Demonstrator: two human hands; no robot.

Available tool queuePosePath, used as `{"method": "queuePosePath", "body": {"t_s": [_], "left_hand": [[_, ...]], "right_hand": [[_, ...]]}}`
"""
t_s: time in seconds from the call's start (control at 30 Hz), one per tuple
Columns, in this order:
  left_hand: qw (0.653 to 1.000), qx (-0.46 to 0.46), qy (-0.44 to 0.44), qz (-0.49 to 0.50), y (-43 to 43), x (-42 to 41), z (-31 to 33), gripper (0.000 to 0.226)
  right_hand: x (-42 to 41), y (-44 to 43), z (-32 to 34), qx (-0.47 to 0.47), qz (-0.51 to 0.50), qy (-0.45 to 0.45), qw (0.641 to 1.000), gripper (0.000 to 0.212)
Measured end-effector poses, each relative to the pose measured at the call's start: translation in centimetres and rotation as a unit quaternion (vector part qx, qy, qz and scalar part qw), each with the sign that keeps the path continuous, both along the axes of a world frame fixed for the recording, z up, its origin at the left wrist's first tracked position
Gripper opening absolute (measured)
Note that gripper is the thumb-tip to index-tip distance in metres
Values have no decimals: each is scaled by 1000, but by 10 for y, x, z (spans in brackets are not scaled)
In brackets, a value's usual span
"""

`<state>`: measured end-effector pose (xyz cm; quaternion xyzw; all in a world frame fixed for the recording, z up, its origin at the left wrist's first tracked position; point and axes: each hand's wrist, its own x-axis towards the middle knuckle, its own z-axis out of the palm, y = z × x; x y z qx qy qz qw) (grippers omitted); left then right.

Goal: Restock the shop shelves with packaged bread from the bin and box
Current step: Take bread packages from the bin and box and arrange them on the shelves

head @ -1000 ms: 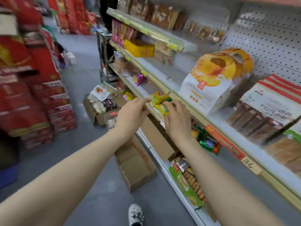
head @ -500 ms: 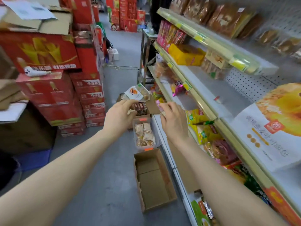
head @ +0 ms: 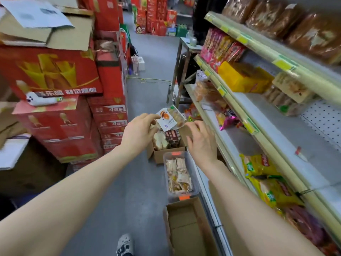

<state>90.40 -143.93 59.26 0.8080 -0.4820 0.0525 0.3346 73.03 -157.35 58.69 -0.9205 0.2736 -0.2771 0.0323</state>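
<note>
Both hands have left the yellow packets at the shelf edge and now reach out over the aisle floor, and the view has swung from the shelving to the stock below. Stacked red cartons fill the nine o'clock side. The left hand is stretched forward with its fingers loosely bent and nothing in them; its fingertips overlap the left edge of a white packet, though contact cannot be told. That packet lies tilted on top of the bread heaped in an open cardboard box on the floor, at about one o'clock from the left hand. At six o'clock from the box stands a clear bin with small packaged bread inside, and an empty carton sits just beyond it at six o'clock again. The right hand, apart from the left, hangs palm down with fingers relaxed, holding nothing, at three o'clock from the box. The shelves run along the three o'clock side, partly bare, with yellow packets on a lower level.
</note>
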Motion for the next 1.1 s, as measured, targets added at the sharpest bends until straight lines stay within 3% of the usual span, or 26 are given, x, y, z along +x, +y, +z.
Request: {"method": "queuePosePath", "body": {"t_s": [0.47, 1.1], "left_hand": [[996, 59, 25, -62, -129, 189, -33, 32], [985, 121, 103, -65, -417, 359, -91, 32]], "right_hand": [[167, -102, -28, 47, -68, 31, 996, 39], [339, -372, -84, 95, -80, 77, 989, 47]]}}
